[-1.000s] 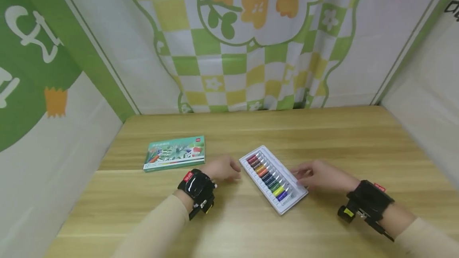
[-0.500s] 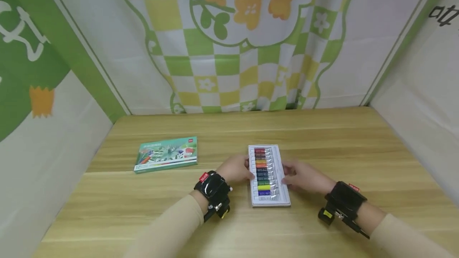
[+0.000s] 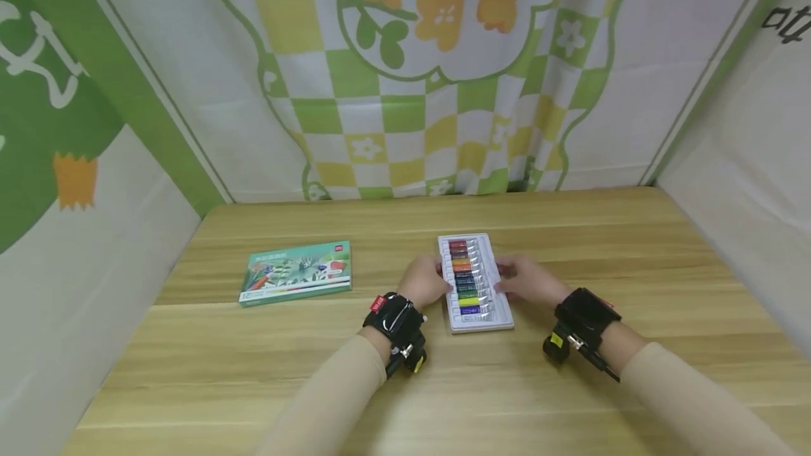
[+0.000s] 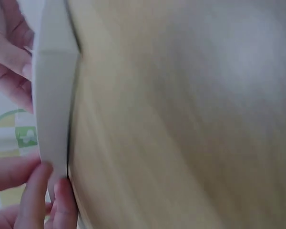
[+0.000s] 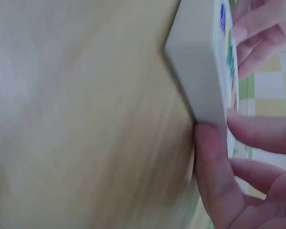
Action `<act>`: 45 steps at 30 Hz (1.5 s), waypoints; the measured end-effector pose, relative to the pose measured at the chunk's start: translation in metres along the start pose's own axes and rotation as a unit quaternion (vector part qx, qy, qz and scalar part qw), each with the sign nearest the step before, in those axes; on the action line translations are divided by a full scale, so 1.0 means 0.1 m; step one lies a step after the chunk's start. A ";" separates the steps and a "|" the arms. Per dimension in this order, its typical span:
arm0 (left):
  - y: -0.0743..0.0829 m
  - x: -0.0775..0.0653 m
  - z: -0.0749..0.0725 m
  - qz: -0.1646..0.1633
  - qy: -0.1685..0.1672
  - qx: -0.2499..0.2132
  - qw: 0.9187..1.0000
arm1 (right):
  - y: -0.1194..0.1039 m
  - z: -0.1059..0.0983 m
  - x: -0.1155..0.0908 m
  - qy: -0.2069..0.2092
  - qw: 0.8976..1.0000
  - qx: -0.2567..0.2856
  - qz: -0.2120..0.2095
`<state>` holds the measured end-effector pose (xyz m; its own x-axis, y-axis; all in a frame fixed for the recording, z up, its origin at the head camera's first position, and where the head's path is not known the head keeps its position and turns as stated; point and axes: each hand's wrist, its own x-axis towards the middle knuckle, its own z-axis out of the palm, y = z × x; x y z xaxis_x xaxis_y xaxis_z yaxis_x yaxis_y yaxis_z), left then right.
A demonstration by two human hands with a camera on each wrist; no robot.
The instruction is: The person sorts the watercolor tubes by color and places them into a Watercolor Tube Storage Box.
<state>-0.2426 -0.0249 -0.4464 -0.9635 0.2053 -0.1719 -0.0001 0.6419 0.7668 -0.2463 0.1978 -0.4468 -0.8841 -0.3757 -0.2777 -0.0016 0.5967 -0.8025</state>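
A white tray (image 3: 491, 266) holds a row of coloured paint tubes (image 3: 465, 276), with its long sides running away from me. At its left edge my left hand (image 3: 423, 281) grips it, thumb on the rim. Opposite, my right hand (image 3: 531, 280) holds the right edge. Close up in the left wrist view, the tray's pale side wall (image 4: 56, 100) stands over the wood, with left-hand fingertips (image 4: 35, 188) on it. In the right wrist view a right fingertip (image 5: 209, 143) lies against the tray's wall (image 5: 195, 71), low by the tabletop, and the thumb is at the rim.
A flat green box (image 3: 296, 274) with a plant picture lies left of the tray on the wooden table (image 3: 570, 400). Behind the table hangs a checked curtain (image 3: 405, 115). Fabric side walls (image 3: 754, 111) stand at left and right.
My left hand has come to the tray and taken hold of its left edge. The tray has turned from slanting to nearly straight, then moved farther from me with both hands.
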 end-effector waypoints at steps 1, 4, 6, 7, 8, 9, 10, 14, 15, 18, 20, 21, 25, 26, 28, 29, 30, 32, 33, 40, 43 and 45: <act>0.00 0.00 -0.01 0.002 -0.002 0.011 1.000 | 0.00 -0.01 0.01 0.002 1.000 0.007 0.004; 0.02 0.01 -0.03 0.019 -0.013 0.036 0.999 | 0.01 -0.02 0.02 0.004 1.000 0.020 0.014; 0.02 0.01 -0.02 0.029 -0.020 0.037 0.999 | 0.01 -0.03 0.00 0.004 1.000 0.015 0.017; 0.01 0.01 -0.02 0.033 -0.024 0.034 0.999 | 0.01 -0.04 -0.01 0.003 1.000 0.010 0.018; 0.01 0.01 -0.01 0.035 -0.027 0.033 0.998 | 0.00 -0.04 -0.02 0.002 1.000 0.005 0.020; 0.01 0.01 -0.01 0.037 -0.029 0.033 0.998 | -0.01 -0.04 -0.03 0.002 1.000 -0.001 0.022; 0.00 0.00 -0.01 0.039 -0.032 0.034 0.998 | -0.02 -0.03 -0.03 0.001 1.000 -0.007 0.022; -0.02 -0.02 -0.08 0.057 -0.052 0.059 0.995 | -0.07 0.01 -0.01 0.003 1.000 -0.012 0.024; -0.02 -0.03 -0.12 0.063 -0.061 0.065 0.994 | -0.08 0.02 -0.01 0.003 1.000 -0.011 0.022; -0.04 -0.06 -0.23 0.080 -0.092 0.083 0.989 | -0.05 0.01 -0.03 0.005 1.000 -0.009 0.027; -0.05 -0.10 -0.35 0.086 -0.101 0.094 0.987 | -0.02 0.00 -0.05 0.007 0.999 -0.009 0.030; -0.06 -0.12 -0.42 0.087 -0.100 0.102 0.986 | -0.02 -0.01 -0.06 0.009 0.999 -0.010 0.031; -0.18 -0.24 -0.86 0.097 -0.097 0.157 0.978 | -0.04 -0.01 -0.03 0.014 0.999 -0.010 0.028; -0.25 -0.27 -0.99 0.098 -0.094 0.176 0.975 | -0.05 0.00 -0.02 0.016 0.999 -0.013 0.026; -0.43 -0.33 -1.24 0.085 -0.091 0.213 0.969 | -0.07 0.01 0.00 0.015 0.999 -0.022 0.022; -0.53 -0.36 -1.35 0.070 -0.088 0.227 0.968 | -0.08 0.02 0.01 0.015 0.999 -0.022 0.023; -0.64 -0.39 -1.44 0.052 -0.082 0.241 0.966 | -0.08 0.03 0.02 0.014 0.999 -0.020 0.024; -0.81 -0.40 -1.59 0.021 -0.071 0.255 0.964 | -0.09 0.02 0.03 0.016 0.999 -0.017 0.025; -0.87 -0.40 -1.64 0.004 -0.069 0.256 0.964 | -0.09 0.01 0.02 0.017 0.999 -0.015 0.027; -1.03 -0.33 -1.70 0.010 -0.079 0.265 0.961 | -0.11 0.01 0.02 0.013 0.999 -0.010 0.041; -0.97 -0.22 -1.67 0.029 -0.096 0.284 0.954 | -0.12 -0.01 0.01 0.011 0.999 -0.013 0.041; -0.92 -0.13 -1.62 0.038 -0.108 0.295 0.949 | -0.13 -0.02 0.00 0.008 0.999 -0.017 0.044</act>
<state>-0.2731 -0.2062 -0.4142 -0.8776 0.3728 -0.3013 0.2785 0.9082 0.3124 -0.2473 0.1918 -0.4354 -0.8891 -0.3092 -0.3375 0.0608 0.6512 -0.7565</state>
